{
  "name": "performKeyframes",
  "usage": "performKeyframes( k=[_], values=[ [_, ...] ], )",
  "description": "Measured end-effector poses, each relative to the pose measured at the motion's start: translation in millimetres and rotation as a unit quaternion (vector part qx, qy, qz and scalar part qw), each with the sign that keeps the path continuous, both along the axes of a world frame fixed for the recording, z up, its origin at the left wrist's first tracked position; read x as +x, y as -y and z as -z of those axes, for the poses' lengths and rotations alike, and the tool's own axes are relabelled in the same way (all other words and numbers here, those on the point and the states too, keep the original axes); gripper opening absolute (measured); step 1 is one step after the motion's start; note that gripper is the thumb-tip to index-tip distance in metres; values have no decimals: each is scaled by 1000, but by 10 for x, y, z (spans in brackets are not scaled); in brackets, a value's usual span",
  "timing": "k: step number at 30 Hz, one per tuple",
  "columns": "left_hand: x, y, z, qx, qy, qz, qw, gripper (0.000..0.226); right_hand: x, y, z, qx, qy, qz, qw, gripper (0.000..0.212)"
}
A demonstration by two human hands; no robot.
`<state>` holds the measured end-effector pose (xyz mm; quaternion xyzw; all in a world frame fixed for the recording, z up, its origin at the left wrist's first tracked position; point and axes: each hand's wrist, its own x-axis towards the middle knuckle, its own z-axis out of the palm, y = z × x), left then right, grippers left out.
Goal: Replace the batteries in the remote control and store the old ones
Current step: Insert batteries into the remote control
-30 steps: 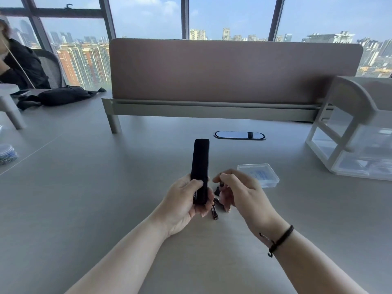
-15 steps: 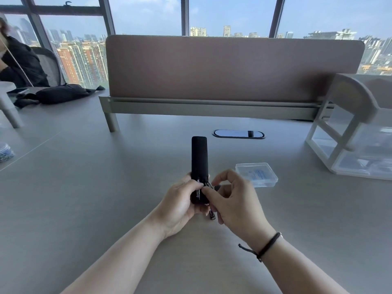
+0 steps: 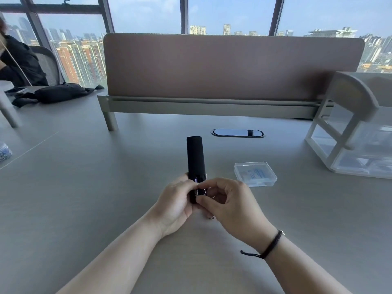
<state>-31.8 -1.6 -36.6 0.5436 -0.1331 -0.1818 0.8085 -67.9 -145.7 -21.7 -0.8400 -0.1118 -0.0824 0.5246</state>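
The black remote control [image 3: 195,158] stands nearly upright above the grey desk, its lower end gripped in my left hand [image 3: 176,203]. My right hand [image 3: 231,205] pinches a small dark battery [image 3: 200,191] against the open battery bay at the remote's lower end. The end of another battery [image 3: 211,217] peeks out on the desk below my right hand; the rest of it is hidden. A clear lidded plastic box [image 3: 255,174] lies on the desk just right of the remote.
A white and clear drawer organiser [image 3: 356,132] stands at the right. A brown desk divider [image 3: 231,66] runs across the back, with an oval cable port [image 3: 238,132] before it. A black bag [image 3: 59,93] and a seated person [image 3: 19,62] are far left.
My right hand moved from the desk beside the remote up to the remote's lower end, bringing a battery to the open bay. My left hand kept holding the remote.
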Motion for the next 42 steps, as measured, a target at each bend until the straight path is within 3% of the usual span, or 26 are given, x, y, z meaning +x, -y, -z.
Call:
performKeyframes(
  k=[2,4,9,13,19,24,28,35,37,40,42],
  values=[
    [14,-1,8,1,2,4,1000,16,-7,40,-28,-2,-7,-25,1000,28],
    [28,3,34,13,-2,-1,1000,18,2,62,-40,-5,-11,-31,999,23],
    [19,16,64,29,4,-7,1000,21,56,90,4,-16,-4,15,1000,23],
    [-6,26,64,33,-2,-15,999,24,105,114,56,20,-34,38,998,33],
    [-22,15,43,49,21,0,999,31,62,104,23,75,-66,-10,995,36],
    [-39,-10,39,55,50,34,997,12,132,93,75,127,-97,4,987,56],
    [-49,6,56,55,47,42,996,12,134,117,105,176,-103,-41,978,60],
    [-16,4,90,51,28,15,998,8,130,119,21,79,-64,-41,994,50],
    [-11,11,86,39,26,10,999,9,144,193,-18,95,-59,-14,994,46],
    [7,19,92,6,8,-14,1000,8,223,357,-40,157,-59,94,981,35],
    [12,15,89,-9,-8,-25,1000,7,271,457,-48,149,-51,164,974,27]
  ],
)
